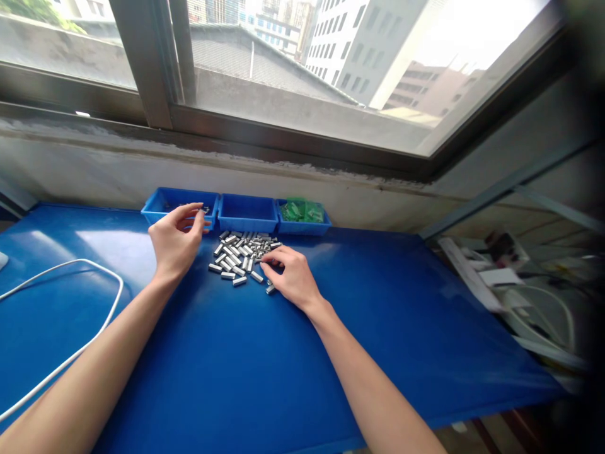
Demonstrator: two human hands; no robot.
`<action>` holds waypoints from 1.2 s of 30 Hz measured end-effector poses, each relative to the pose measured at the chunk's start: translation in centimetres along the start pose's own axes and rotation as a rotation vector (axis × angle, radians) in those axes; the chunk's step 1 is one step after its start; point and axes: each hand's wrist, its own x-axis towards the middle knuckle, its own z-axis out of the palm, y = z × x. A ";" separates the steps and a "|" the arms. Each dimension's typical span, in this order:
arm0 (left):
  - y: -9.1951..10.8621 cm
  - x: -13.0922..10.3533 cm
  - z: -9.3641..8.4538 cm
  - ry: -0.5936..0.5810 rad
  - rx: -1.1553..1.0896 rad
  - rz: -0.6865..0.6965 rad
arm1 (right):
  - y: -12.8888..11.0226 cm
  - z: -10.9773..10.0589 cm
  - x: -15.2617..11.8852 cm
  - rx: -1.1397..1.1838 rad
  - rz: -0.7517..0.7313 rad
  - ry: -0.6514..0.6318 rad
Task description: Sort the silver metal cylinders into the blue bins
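A pile of short silver metal pieces lies on the blue table in front of the bins. My left hand is raised at the front edge of the left blue bin, thumb and fingers pinched together; whatever is between the fingertips is too small to name. Small dark pieces show inside that bin. At the right side of the pile, my right hand has its thumb and forefinger close together at the metal pieces, and what they pinch is too small to make out. One piece lies just below its thumb.
Beside the left bin stand a middle blue bin and a right one holding green bags. A white cable curves over the table at left. Behind are a wall and window; at right, a metal frame and a cluttered shelf.
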 end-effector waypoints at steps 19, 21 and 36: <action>0.9 -2.5 0.8 -0.265 0.077 0.246 | -0.4 -0.1 -0.1 -0.123 -0.017 -0.053; 0.9 -2.5 0.8 -0.273 0.076 0.243 | -0.3 -0.2 -0.1 -0.121 -0.020 -0.049; 1.1 -2.6 0.8 -0.298 0.090 0.271 | -0.3 -0.4 0.0 0.072 0.125 0.052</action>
